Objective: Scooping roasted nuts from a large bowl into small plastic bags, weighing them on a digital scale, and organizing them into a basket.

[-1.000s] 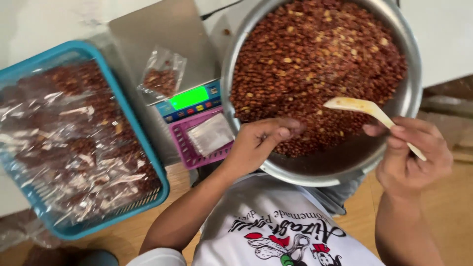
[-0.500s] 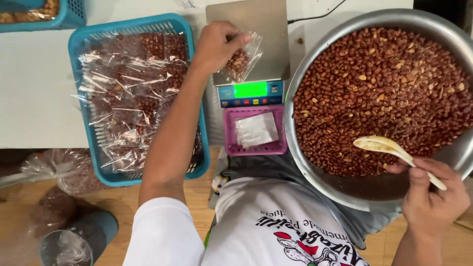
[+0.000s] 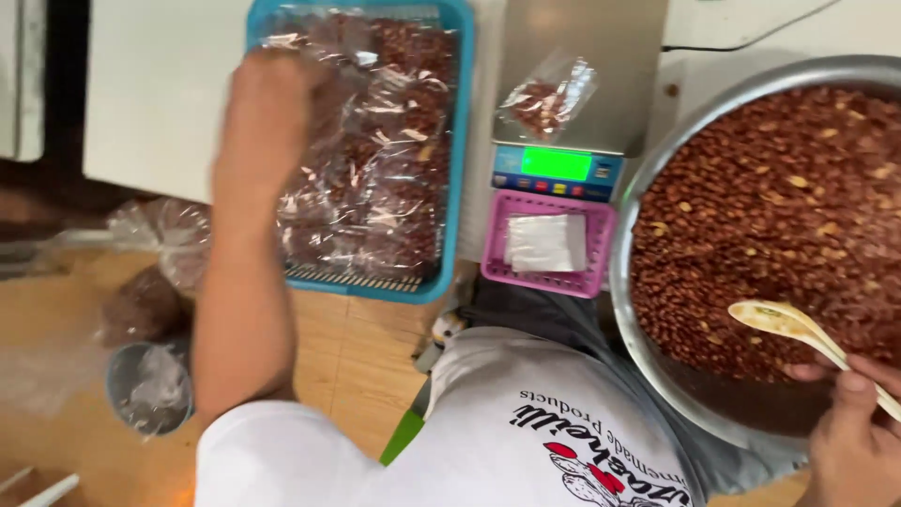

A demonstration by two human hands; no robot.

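Note:
My left hand [image 3: 272,103] reaches over the blue basket [image 3: 460,141], which is filled with several clear packets of red-brown nuts [image 3: 375,188]. The hand is blurred and its fingers are down among the packets, so what it grips is unclear. My right hand [image 3: 854,432] holds a pale wooden spoon [image 3: 788,324] by the handle. The spoon's bowl hovers over the nuts [image 3: 788,207] in a large metal bowl [image 3: 624,253]. A small clear packet of nuts [image 3: 544,99] lies on the steel platform of a digital scale [image 3: 610,47] with a lit green display.
A small pink basket [image 3: 497,272] holding a white folded sheet [image 3: 544,242] sits in front of the scale. On the wooden floor at left lie plastic bags [image 3: 150,272] and a metal cup stuffed with plastic [image 3: 150,385]. The white tabletop [image 3: 160,94] extends to the left.
My left hand went from the bowl to the packet on the scale, then left to the blue basket. The view swung right. My right hand kept the spoon over the bowl.

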